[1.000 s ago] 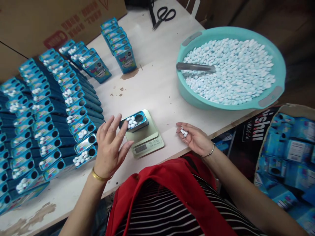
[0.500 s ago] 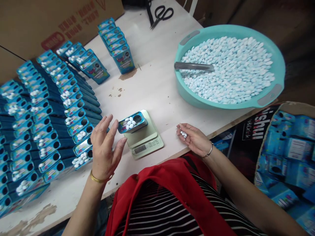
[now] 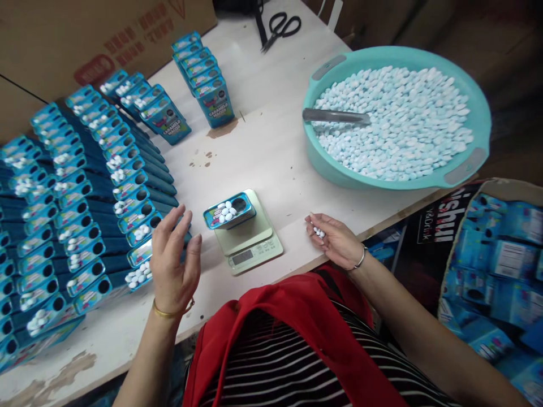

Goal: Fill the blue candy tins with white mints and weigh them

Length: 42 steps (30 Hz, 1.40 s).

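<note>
A blue candy tin (image 3: pixel 229 211) stands on a pale green digital scale (image 3: pixel 254 256), several white candies lying on its top beside a dark round hole. My left hand (image 3: pixel 175 257), fingers apart and empty, hovers left of the scale without touching the tin. Just behind it are the nearest tins of the rows. To the right of the scale, my right hand (image 3: pixel 333 240) is half curled, palm up, around several small white candies (image 3: pixel 318 232). A turquoise tub (image 3: pixel 335 172) full of pale blue and white candies sits beyond it, with a metal scoop (image 3: pixel 335 116) stuck in them.
Rows of blue tins (image 3: pixel 127 164), many topped with candies, fill the table's left side. A shorter row of tins (image 3: pixel 214 102) stands farther back, near black scissors (image 3: pixel 280 31). A cardboard box (image 3: pixel 93 39) is behind. An open carton of blue tins (image 3: pixel 500 271) lies below at right.
My left hand has drawn back to the left, away from the tin on the scale. My right hand stays nearly still with its candies.
</note>
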{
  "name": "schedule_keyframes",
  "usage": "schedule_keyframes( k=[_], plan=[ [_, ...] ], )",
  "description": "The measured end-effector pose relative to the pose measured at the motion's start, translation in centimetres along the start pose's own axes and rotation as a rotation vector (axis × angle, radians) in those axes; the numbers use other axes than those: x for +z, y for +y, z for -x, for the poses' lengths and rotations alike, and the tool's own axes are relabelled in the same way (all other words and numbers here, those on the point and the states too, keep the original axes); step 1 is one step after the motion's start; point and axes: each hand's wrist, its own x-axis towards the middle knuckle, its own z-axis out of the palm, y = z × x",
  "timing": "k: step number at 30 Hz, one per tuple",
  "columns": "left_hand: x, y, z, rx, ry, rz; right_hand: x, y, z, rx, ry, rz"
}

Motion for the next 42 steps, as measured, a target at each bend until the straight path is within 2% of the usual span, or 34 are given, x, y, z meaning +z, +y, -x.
schedule_keyframes(
  k=[4, 11, 13, 15, 19, 23, 29, 34, 35, 37, 40, 42],
  plan=[
    [0.2, 0.1, -0.1, 0.008, 0.001, 0.003, 2.1, -1.4, 0.6, -0.06, -0.024, 0.09],
    [-0.1, 0.5, -0.4, 0.024, 0.028, 0.018, 10.5, -6.1, 1.3, -0.217, -0.406, 0.267],
    [-0.1, 0.6, -0.4, 0.038, 0.03, 0.016, 12.2, -6.6, 0.8, -0.269, -0.445, 0.321],
    [0.0, 0.6, -0.3, 0.065, 0.02, 0.0, 12.8, -6.8, 0.3, -0.307, -0.435, 0.345],
    [0.6, 0.6, 0.0, 0.178, -0.061, -0.108, 11.6, -6.7, 0.1, -0.3, -0.37, 0.315],
    [1.5, 1.2, -0.5, 0.242, -0.114, -0.202, 9.1, -5.7, 0.2, -0.188, -0.327, 0.254],
    [2.1, 2.7, -2.6, 0.307, -0.125, -0.152, 6.2, -3.5, -0.1, -0.085, -0.262, 0.2],
    [1.7, 3.0, -3.4, 0.252, -0.019, -0.113, 4.7, -2.3, -0.8, -0.043, -0.202, 0.145],
    [1.6, 2.9, -3.4, 0.231, -0.02, -0.136, 4.4, -2.1, -0.9, -0.039, -0.189, 0.128],
    [1.3, 2.6, -3.8, 0.213, -0.096, -0.185, 3.9, -1.8, -1.3, -0.028, -0.165, 0.086],
    [1.3, 1.8, -6.1, 0.201, -0.226, -0.189, 3.7, -1.4, -1.7, 0.006, -0.152, 0.036],
    [1.8, 0.9, -9.3, 0.197, -0.218, -0.182, 3.8, -1.2, -2.0, 0.03, -0.156, 0.021]
  ],
)
